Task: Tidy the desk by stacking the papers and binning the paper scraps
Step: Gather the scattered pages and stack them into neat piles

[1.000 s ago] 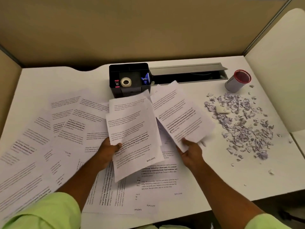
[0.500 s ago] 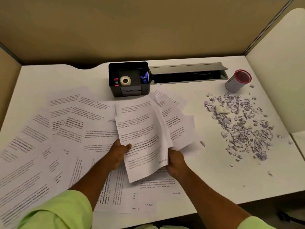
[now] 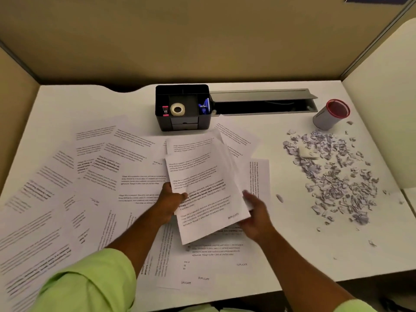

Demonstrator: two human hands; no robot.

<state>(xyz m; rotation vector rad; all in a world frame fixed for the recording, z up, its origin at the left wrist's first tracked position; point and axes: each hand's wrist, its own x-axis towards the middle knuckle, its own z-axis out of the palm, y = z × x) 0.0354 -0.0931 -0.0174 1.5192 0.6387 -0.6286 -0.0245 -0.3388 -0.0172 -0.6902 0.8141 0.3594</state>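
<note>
My left hand point(image 3: 167, 203) grips the left edge of a small stack of printed sheets point(image 3: 202, 188), thumb on top, held just above the desk point(image 3: 315, 255). My right hand point(image 3: 256, 215) is at the stack's lower right corner. Its blurred fingers stretch toward a sideways sheet point(image 3: 261, 174) lying to the right, and it holds nothing that I can see. Many loose printed papers point(image 3: 90, 176) are spread over the left and front of the desk. A pile of torn paper scraps point(image 3: 333, 174) covers the right side. A small grey bin with a red rim point(image 3: 331, 114) stands behind the scraps.
A black desk organiser point(image 3: 182, 106) with a tape roll sits at the back centre, beside an open grey cable tray point(image 3: 261, 102). Beige partition walls enclose the desk on three sides. A single scrap point(image 3: 279, 198) lies between the papers and the pile.
My right hand laid its sheet onto the stack in my left hand, then slid from the stack's bottom edge to its right side. The stack shifted slightly right.
</note>
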